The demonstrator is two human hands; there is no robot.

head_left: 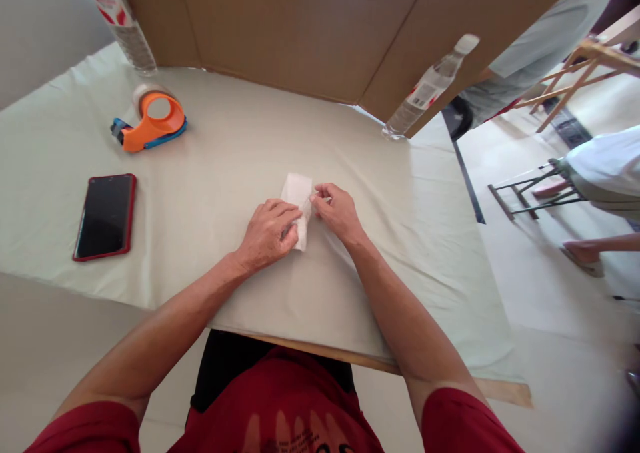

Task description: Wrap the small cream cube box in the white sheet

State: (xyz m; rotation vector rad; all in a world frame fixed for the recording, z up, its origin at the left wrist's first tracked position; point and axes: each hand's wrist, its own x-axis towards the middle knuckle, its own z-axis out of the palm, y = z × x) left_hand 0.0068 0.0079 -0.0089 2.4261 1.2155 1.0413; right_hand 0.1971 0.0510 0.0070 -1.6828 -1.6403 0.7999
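Note:
A folded piece of white tissue paper [299,189] lies on the pale tablecloth [225,153] in front of me, its lower end reaching below my fingers. My left hand [271,233] rests over its left side, fingers curled, with thumb and fingertips pressing on the paper. At its right edge my right hand [337,211] pinches the paper between thumb and forefinger. The undersides of both hands and the part of the tissue beneath the left fingers are hidden.
An orange and blue tape dispenser [155,119] and a phone in a red case [106,216] lie to the left. Water bottles [425,93] stand before a cardboard panel [300,33]. Beyond the table's right edge, people sit near folding stools [530,189].

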